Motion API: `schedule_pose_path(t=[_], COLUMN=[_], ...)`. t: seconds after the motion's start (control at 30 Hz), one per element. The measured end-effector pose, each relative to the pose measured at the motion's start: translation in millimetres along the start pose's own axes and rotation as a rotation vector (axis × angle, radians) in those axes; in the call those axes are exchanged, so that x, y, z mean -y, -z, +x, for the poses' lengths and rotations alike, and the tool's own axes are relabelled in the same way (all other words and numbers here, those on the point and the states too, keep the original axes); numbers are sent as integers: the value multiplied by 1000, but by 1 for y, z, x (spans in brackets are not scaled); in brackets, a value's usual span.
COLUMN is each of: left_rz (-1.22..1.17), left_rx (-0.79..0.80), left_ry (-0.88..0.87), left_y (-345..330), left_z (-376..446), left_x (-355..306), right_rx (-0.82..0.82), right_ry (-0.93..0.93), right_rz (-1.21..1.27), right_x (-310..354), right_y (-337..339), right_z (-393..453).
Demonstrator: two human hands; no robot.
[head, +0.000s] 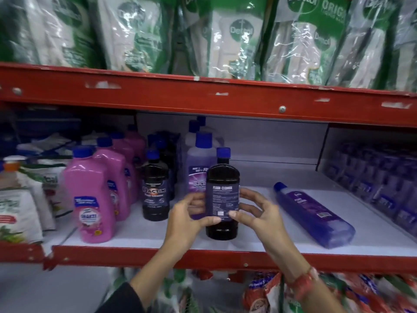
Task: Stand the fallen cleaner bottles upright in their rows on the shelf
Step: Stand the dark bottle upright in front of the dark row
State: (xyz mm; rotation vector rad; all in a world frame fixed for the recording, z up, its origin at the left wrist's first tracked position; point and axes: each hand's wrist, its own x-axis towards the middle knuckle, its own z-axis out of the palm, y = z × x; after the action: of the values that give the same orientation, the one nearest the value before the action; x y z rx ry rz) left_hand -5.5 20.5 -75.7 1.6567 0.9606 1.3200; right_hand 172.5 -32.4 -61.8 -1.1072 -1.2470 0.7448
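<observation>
My left hand [191, 216] and right hand [255, 213] grip an upright dark bottle [222, 199], seemingly on the shelf [259, 243]; one purple bottle [313, 216] lies fallen.

Black bottle [222, 199] with blue cap and dark blue label, on the white shelf board [259, 190] edged in red. Left of it, pink bottles [90, 199] with blue caps; right of it, a translucent violet-blue bottle [316, 218].

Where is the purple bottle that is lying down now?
In the head view, the purple bottle lies on its side on the white shelf, right of the dark bottle held by both hands.
</observation>
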Motion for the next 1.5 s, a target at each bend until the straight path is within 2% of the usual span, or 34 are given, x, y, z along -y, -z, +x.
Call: schedule_pose_path(t=[0.23, 0.37, 0.5, 0.63, 0.73, 0.9, 1.03, 1.13, 1.3, 1.5], left_rz=[121, 212, 239, 253, 258, 209, 150, 106, 93, 169], left_rx=[-197, -294, -323, -313, -329, -376, -323, -297, -240, -119], left_ry=[-68, -76, -72, -73, -42, -7, -28, 16, 50, 80], left_y=[86, 113, 120, 119, 120, 122, 126, 130, 127, 131], left_z=[-20, -19, -17, -16, -17, -24, -29, -30, -31, -22], left_x=[20, 36, 44, 44, 38, 18, 16, 27, 34, 40], right_rx=[78, 104, 112, 129, 222, 378, 289, 280, 435, 577], right_ry=[26, 69, 99, 32, -6, 32, 76, 72, -107, -147], right_rz=[106, 103, 96, 66, -11, -159, -385, -329, -143, -86], right_x=[-12, -11, -10, -24, -37, -36, -34, -37, -41, -37], right_y=[-87, -118, -137, -138, -141, -151, -160, -160, -159, -143], right_z=[10, 20, 26, 26, 18, 14, 13, 13, 19, 27])
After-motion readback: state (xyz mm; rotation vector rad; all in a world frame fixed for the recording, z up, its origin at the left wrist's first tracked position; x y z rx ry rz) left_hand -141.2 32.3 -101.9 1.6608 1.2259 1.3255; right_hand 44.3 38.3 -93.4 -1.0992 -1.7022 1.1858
